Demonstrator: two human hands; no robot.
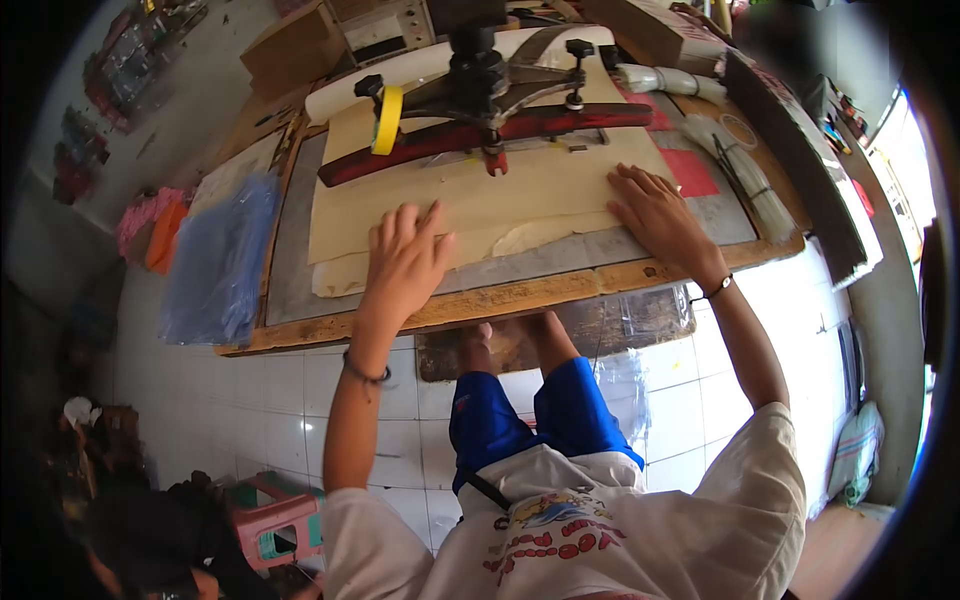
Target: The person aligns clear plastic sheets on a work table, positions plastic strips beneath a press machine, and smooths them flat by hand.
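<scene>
Both hands rest on a tan sheet (pixel 480 215) that covers the grey bed of a wood-edged work table (pixel 480 303). My left hand (pixel 407 258) lies palm down with its fingers spread on the left part of the sheet. On the right edge of the sheet, my right hand (pixel 662 218) lies flat, fingers apart. Neither hand holds anything. Beyond them, a red curved bar (pixel 430 143) under a black metal clamp frame (pixel 490 92) spans the sheet. A roll of yellow tape (pixel 387 120) hangs at its left side.
Clear plastic sheets (pixel 215 265) hang over the table's left edge. Bundled pale strips (pixel 740 175) and a long dark box (pixel 800 160) lie on the right. A pink stool (pixel 278 520) and another person (pixel 150 535) are at the lower left.
</scene>
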